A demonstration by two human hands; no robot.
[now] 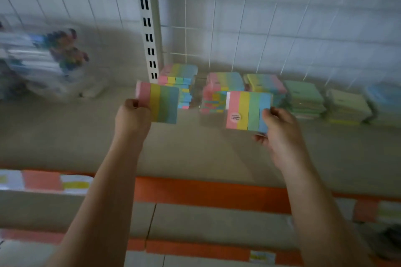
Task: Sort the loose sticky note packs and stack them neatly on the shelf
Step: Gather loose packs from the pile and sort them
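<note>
My left hand pinches the pink left edge of a striped sticky note pack, held above the shelf. My right hand grips the blue right edge of a second striped pack, which carries a round pink label. Both packs show pink, yellow, green and blue stripes. Behind them, along the back of the shelf, stand stacks of striped packs, then a green stack, a pale yellow stack and a blue stack.
A white slotted upright and a wire grid back panel rise behind the shelf. Clear bags of coloured pens lie at the left. The orange shelf edge runs below my arms, with price tags and lower shelves beneath.
</note>
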